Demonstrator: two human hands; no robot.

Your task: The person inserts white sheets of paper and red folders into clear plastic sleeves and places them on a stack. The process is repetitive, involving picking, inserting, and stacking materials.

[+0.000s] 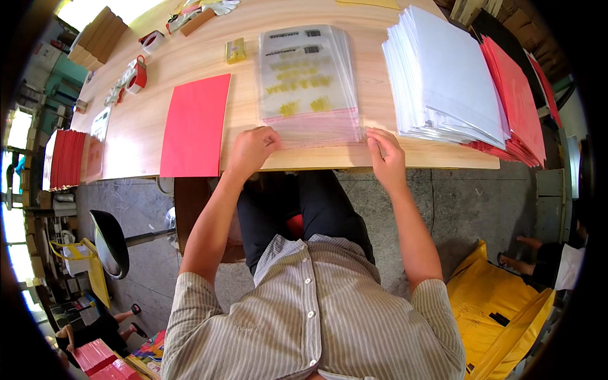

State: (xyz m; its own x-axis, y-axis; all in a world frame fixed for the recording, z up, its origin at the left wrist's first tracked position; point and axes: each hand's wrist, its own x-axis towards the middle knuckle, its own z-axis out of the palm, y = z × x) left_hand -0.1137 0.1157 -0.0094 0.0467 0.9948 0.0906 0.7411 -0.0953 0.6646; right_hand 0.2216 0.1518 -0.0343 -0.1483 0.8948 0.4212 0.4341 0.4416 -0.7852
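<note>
A stack of clear plastic bags (308,95) with yellow print and dark labels lies in front of me, its near flap toward the table edge. At the near left corner, my left hand (255,149) has its fingers curled closed on the flap of the top bag. My right hand (387,156) pinches the near right corner of that flap between thumb and fingers. The fingertips partly hide both corners. Left of the bags lies a flat red sheet or folder (196,126), apart from my hand.
Tall piles of white packets (443,69) and red packets (516,101) stand on the right. A small yellow box (235,50), tape dispensers (135,76) and a red stack (65,158) are farther left. A round stool (111,244) and yellow sack (494,310) flank me. Other people sit nearby.
</note>
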